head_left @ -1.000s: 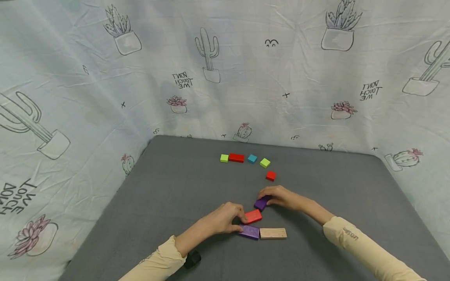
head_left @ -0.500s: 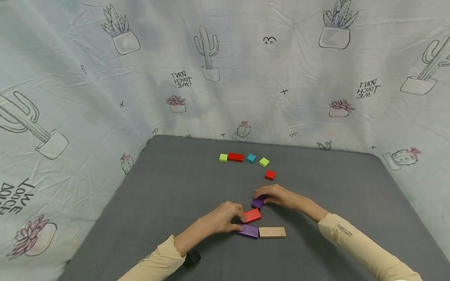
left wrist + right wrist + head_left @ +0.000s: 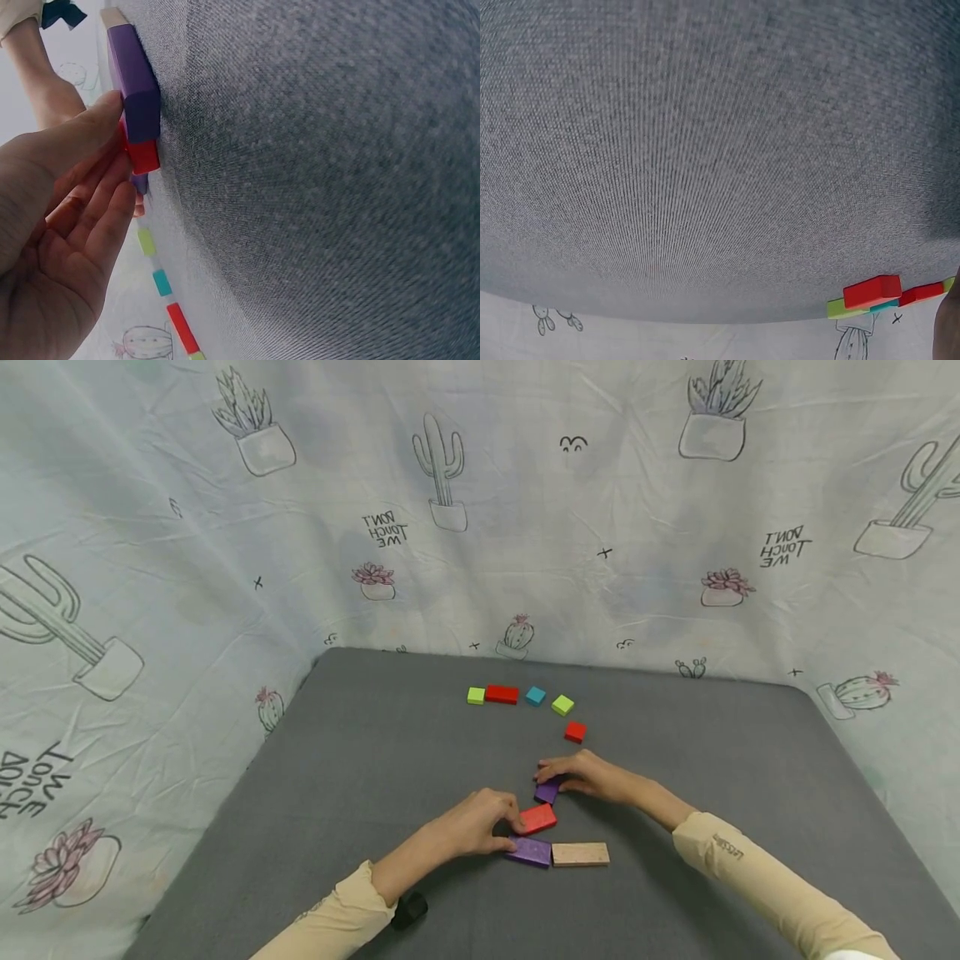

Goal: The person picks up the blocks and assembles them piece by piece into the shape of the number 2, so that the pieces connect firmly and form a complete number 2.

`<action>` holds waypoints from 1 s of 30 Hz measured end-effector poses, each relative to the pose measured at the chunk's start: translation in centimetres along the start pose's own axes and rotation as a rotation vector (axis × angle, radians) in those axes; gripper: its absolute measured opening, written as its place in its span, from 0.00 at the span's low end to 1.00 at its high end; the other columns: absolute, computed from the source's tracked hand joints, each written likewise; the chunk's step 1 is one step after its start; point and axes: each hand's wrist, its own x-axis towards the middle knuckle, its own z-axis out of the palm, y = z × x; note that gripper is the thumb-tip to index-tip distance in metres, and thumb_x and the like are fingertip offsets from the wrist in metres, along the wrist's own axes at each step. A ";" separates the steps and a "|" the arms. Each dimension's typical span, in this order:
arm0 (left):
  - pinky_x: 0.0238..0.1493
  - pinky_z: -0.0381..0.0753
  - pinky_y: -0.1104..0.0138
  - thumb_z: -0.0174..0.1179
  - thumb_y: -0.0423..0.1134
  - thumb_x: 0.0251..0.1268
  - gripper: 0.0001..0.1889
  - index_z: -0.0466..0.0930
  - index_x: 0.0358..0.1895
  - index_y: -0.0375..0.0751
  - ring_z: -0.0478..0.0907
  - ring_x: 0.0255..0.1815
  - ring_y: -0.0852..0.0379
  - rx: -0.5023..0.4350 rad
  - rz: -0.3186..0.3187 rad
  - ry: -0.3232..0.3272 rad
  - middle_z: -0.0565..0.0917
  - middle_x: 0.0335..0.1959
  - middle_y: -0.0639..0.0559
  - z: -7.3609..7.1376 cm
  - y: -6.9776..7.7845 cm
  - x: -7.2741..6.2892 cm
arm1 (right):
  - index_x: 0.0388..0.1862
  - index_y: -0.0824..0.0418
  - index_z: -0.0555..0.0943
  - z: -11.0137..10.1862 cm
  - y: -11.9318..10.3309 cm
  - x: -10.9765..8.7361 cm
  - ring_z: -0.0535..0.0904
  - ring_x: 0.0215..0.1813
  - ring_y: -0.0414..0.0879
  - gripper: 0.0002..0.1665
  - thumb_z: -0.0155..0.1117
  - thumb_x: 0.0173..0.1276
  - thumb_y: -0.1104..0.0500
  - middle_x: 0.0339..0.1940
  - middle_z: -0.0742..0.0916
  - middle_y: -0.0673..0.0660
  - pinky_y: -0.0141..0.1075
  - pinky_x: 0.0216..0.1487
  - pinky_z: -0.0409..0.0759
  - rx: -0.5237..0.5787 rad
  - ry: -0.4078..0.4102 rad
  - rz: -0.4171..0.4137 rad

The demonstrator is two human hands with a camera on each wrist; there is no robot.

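Note:
In the head view my left hand (image 3: pixel 474 825) rests at the left ends of two blocks on the table. Its thumb touches a purple block (image 3: pixel 531 852); its fingertips lie at a red block (image 3: pixel 538 819) just beyond. The left wrist view shows the thumb against the side of the purple block (image 3: pixel 133 82), fingers loosely bent. My right hand (image 3: pixel 588 776) pinches a second, darker purple block (image 3: pixel 547 792) between thumb and fingers, at the far right corner of the red block. A bare wooden block (image 3: pixel 581 854) lies end to end with the first purple one.
Farther back, a small red block (image 3: pixel 575 732), a lime block (image 3: pixel 562 705), a blue block (image 3: pixel 535 696), a long red block (image 3: pixel 502 694) and another lime block (image 3: pixel 476 696) form a curve. A black object (image 3: pixel 410 911) lies by the left wrist. A cactus-print curtain (image 3: pixel 510 510) hangs behind.
My right hand has moved slightly left with the darker purple block, turning it more in line with the far end of the red block. The left hand keeps its place.

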 end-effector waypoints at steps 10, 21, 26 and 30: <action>0.45 0.76 0.75 0.73 0.39 0.51 0.12 0.88 0.41 0.45 0.77 0.40 0.69 -0.003 0.039 0.022 0.81 0.36 0.61 0.3 -0.1 -0.5 | 0.55 0.68 0.80 0.0 -0.1 0.5 0.73 0.62 0.59 0.22 0.65 0.60 0.72 0.55 0.83 0.61 0.46 0.56 0.75 -0.004 -0.039 0.029; 0.45 0.76 0.76 0.74 0.39 0.50 0.12 0.88 0.40 0.45 0.77 0.40 0.69 0.010 0.045 0.033 0.81 0.35 0.61 0.3 0.0 -0.4 | 0.54 0.67 0.81 -0.5 -0.4 0.9 0.75 0.61 0.58 0.22 0.67 0.59 0.71 0.54 0.84 0.61 0.47 0.55 0.76 -0.017 -0.084 0.060; 0.46 0.75 0.77 0.74 0.39 0.50 0.11 0.88 0.39 0.46 0.77 0.41 0.69 0.027 0.060 0.043 0.81 0.35 0.61 0.3 -0.1 -0.2 | 0.54 0.66 0.82 -0.8 -0.3 1.0 0.76 0.61 0.56 0.21 0.68 0.59 0.69 0.54 0.84 0.60 0.46 0.56 0.76 -0.037 -0.092 0.060; 0.46 0.75 0.77 0.74 0.39 0.50 0.11 0.88 0.39 0.46 0.77 0.41 0.69 0.033 0.066 0.048 0.81 0.35 0.61 0.3 -0.2 -0.2 | 0.53 0.66 0.82 -1.1 -0.4 1.2 0.77 0.59 0.56 0.21 0.69 0.58 0.70 0.53 0.85 0.59 0.45 0.54 0.77 -0.059 -0.095 0.055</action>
